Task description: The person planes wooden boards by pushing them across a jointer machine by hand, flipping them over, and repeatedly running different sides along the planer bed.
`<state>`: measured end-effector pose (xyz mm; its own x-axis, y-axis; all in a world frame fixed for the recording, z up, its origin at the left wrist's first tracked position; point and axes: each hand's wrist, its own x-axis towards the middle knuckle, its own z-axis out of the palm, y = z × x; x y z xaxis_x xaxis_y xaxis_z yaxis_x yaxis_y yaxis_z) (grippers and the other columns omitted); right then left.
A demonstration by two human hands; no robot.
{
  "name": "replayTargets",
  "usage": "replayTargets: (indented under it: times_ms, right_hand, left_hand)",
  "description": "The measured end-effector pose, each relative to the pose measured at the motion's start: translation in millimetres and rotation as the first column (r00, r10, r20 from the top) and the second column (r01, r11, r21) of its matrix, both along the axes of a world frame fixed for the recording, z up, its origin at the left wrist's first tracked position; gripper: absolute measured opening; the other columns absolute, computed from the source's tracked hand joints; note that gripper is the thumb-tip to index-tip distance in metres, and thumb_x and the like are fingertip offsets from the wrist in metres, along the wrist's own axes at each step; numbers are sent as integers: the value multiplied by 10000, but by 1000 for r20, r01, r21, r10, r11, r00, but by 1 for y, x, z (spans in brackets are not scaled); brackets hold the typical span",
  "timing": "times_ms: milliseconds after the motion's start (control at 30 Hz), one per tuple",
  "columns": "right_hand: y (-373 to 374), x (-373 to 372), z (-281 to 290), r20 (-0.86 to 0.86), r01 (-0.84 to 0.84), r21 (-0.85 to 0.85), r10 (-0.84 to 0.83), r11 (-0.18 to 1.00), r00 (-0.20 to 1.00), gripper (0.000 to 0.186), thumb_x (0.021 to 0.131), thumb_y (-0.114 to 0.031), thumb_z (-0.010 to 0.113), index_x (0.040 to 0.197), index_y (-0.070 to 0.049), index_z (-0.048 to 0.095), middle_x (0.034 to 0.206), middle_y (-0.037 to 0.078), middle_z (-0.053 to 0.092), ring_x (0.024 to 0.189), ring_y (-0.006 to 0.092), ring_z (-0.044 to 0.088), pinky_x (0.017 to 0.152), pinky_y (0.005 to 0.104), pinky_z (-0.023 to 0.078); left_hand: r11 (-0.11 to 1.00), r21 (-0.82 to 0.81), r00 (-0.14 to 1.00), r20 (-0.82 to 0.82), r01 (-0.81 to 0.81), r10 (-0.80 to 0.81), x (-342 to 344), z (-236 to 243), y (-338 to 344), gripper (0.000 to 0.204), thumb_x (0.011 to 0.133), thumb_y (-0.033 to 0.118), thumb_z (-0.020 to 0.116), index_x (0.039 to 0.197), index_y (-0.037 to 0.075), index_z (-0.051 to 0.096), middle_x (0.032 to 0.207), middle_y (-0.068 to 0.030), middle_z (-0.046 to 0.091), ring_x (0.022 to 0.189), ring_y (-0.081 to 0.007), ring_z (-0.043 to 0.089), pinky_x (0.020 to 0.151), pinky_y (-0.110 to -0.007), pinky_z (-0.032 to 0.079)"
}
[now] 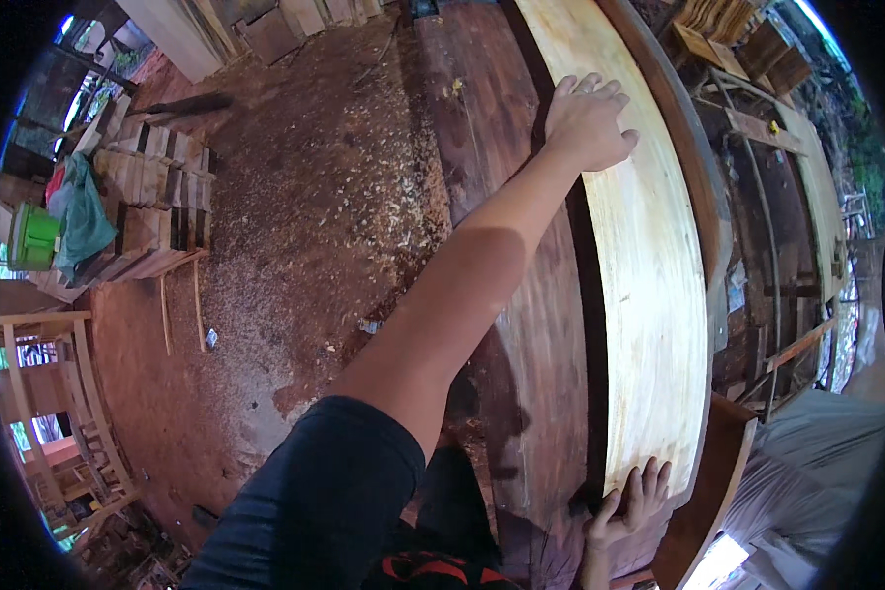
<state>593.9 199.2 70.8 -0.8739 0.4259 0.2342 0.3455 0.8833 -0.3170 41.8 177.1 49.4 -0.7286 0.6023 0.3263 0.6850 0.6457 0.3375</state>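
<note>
My left hand [588, 126] reaches across to the far stretch of a pale plank [649, 305] and rests on it, palm down, fingers spread and slightly bent. At the bottom, my right hand [621, 516] touches the near end of the same plank with its fingers apart. A darker reddish wooden surface [531, 364] lies along the plank's left, with a dark strip between them. A brown timber edge [683, 157] runs along the plank's right.
Stacked wood blocks [157, 187] with a green bucket [34, 239] and teal cloth [84, 221] stand at left, above a dirt floor [265, 256] with shavings. A wooden frame [64, 413] is at lower left. Grey sheeting [806, 472] and a rack [777, 246] are at right.
</note>
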Motion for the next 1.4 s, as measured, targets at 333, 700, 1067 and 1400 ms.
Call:
replayTargets:
  times_ms: [333,700,1067,1400]
  right_hand:
    - [-1,-63,0,28,30,-16,-30,999,999,445,965,-232,531,1367,-61,617,1498,192,542,1470,494,354,1183,621,213]
    - [5,-136,-10,-68,42,-74,-47,996,997,379,933,-211,538,1251,-42,659,1457,205,573,1438,514,388,1138,631,250]
    - [1,-219,12,35,99,-63,-97,993,995,327,892,-194,590,1172,-50,676,1437,179,599,1425,470,427,1147,590,234]
    - [7,-266,11,-1,77,-48,-77,996,997,348,884,-217,604,1178,-56,692,1402,161,630,1419,445,446,1141,540,256]
  left_hand:
    - [1000,15,1000,11,1,-1,-63,3,1,607,949,489,537,1456,156,560,1585,-40,462,1508,-247,338,1238,-497,208]
    - [999,41,1000,19,16,-17,-137,4,6,485,982,370,519,1404,141,588,1568,-56,478,1479,-264,384,1220,-512,244]
    - [1000,-29,1000,12,5,-5,-208,9,6,487,1017,355,501,1460,157,543,1600,-35,439,1500,-256,353,1234,-504,228]
    - [1000,-7,999,-34,0,0,-256,5,7,461,1030,330,483,1452,156,547,1585,-31,455,1490,-253,364,1221,-518,249]
